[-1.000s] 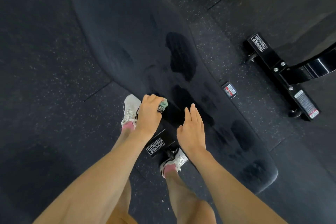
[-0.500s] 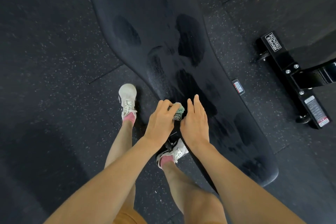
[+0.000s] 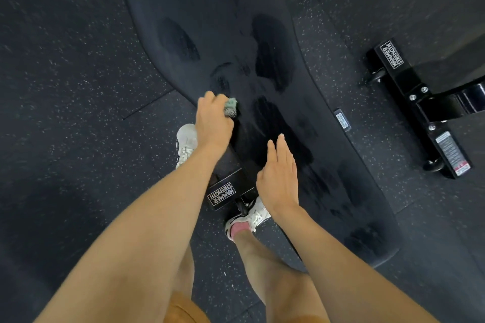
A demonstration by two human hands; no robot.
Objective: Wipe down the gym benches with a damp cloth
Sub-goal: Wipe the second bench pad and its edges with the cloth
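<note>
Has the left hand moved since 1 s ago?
Yes: the left hand, gripping the cloth, has slid along the bench edge away from the person, farther from the Hammer Strength label on the bench foot.

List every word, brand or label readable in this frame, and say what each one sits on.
"HAMMER STRENGTH": plate on the black bench foot by the person's shoes.
"HAMMER STRENGTH": plate on the black frame foot at the right.
Small label beside the bench pad's right edge: too blurred to read.
Sticker at the near end of the right frame foot: print too small to read.
</note>
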